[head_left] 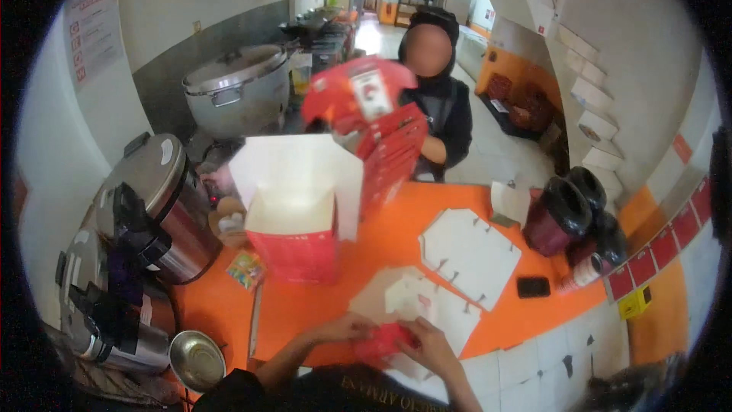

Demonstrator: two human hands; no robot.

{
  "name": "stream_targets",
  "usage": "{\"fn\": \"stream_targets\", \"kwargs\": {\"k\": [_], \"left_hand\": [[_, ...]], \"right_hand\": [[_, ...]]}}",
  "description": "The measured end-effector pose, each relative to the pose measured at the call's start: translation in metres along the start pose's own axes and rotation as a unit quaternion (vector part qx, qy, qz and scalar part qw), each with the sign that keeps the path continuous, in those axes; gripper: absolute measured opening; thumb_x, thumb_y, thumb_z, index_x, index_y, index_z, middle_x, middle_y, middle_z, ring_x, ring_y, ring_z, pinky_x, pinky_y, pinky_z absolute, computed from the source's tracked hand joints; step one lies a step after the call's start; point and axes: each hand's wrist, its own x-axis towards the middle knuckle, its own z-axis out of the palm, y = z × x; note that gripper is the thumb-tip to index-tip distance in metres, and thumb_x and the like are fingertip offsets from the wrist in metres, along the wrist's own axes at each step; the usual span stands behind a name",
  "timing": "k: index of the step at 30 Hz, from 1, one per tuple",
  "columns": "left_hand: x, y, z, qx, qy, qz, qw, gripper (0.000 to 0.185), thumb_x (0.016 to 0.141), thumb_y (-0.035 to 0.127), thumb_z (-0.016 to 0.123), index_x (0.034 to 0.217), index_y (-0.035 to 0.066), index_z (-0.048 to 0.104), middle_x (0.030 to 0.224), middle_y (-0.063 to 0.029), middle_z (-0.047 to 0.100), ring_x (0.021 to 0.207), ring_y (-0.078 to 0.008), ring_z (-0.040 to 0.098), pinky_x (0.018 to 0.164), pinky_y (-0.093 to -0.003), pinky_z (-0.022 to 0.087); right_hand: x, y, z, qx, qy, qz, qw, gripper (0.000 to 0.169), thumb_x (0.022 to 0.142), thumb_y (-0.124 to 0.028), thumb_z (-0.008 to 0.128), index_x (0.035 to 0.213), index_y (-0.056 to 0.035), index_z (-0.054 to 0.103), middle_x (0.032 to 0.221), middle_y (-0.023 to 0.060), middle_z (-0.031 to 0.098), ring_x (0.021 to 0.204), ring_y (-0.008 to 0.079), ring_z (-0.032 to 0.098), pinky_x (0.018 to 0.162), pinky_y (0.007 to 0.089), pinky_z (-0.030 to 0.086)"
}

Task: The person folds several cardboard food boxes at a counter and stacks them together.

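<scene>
My left hand [353,327] and my right hand [426,346] both hold a small red item [382,341], blurred, near the front edge of the orange table [394,229]. Just beyond my hands lie flat white cardboard box blanks [457,309], one of them partly under my right hand's reach. Another flat white blank [472,254] lies farther right. An assembled red and white cardboard box [297,254] stands at the left with its white lid raised. Behind it, a person in black holds a stack of red folded cardboard pieces [394,143], blurred.
Two large rice cookers [189,223] and a metal bowl [197,360] stand at the left. A colourful packet [246,269] lies beside the box. Dark lidded containers [557,212], a black phone-like object [533,287] and a cup [588,270] are at the right.
</scene>
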Motion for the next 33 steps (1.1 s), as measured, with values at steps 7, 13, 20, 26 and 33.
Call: {"fn": "stream_targets", "kwargs": {"k": [7, 13, 20, 26, 33], "left_hand": [[-0.007, -0.019, -0.016, 0.019, 0.013, 0.032, 0.999, 0.031, 0.089, 0.021, 0.057, 0.112, 0.000, 0.059, 0.102, -0.0060, 0.064, 0.092, -0.0119, 0.056, 0.083, -0.0277, 0.044], [-0.006, -0.042, -0.026, -0.082, -0.013, 0.048, 0.995, 0.039, 0.087, 0.023, 0.059, 0.118, -0.001, 0.055, 0.107, -0.0091, 0.063, 0.096, -0.0136, 0.056, 0.088, -0.0281, 0.042], [-0.007, -0.030, -0.029, 0.035, 0.029, 0.079, 0.996, 0.033, 0.088, 0.021, 0.057, 0.116, 0.006, 0.058, 0.101, -0.0080, 0.064, 0.086, -0.0141, 0.058, 0.081, -0.0308, 0.046], [-0.001, 0.015, -0.024, 0.021, 0.038, 0.087, 0.995, 0.032, 0.086, 0.022, 0.061, 0.110, 0.001, 0.059, 0.097, -0.0110, 0.065, 0.092, -0.0159, 0.059, 0.082, -0.0321, 0.047], [-0.003, 0.081, -0.020, 0.252, 0.352, 0.348, 0.832, 0.058, 0.081, 0.018, 0.066, 0.129, 0.002, 0.039, 0.123, -0.0155, 0.050, 0.115, -0.0241, 0.046, 0.101, -0.0412, 0.033]], "right_hand": [[0.014, -0.019, 0.019, 0.023, 0.001, 0.044, 0.999, 0.030, 0.074, -0.017, 0.067, 0.103, -0.0079, 0.062, 0.085, 0.0119, 0.056, 0.077, 0.0301, 0.060, 0.067, 0.0379, 0.050], [0.031, -0.021, 0.051, -0.046, 0.159, 0.041, 0.985, 0.022, 0.070, -0.010, 0.069, 0.090, -0.0054, 0.062, 0.081, 0.0124, 0.055, 0.070, 0.0300, 0.057, 0.061, 0.0367, 0.048], [0.031, -0.030, 0.050, -0.053, 0.128, 0.016, 0.990, 0.028, 0.066, -0.011, 0.072, 0.092, -0.0069, 0.062, 0.082, 0.0109, 0.054, 0.072, 0.0284, 0.059, 0.062, 0.0365, 0.050], [0.017, -0.055, 0.031, -0.190, 0.114, 0.006, 0.975, 0.052, 0.059, -0.033, 0.079, 0.101, -0.0088, 0.061, 0.086, 0.0079, 0.052, 0.070, 0.0252, 0.059, 0.056, 0.0353, 0.050], [-0.020, -0.040, -0.001, -0.228, 0.303, 0.063, 0.923, 0.062, 0.056, -0.041, 0.081, 0.100, -0.0019, 0.060, 0.088, 0.0113, 0.048, 0.079, 0.0252, 0.055, 0.062, 0.0337, 0.048]]}}
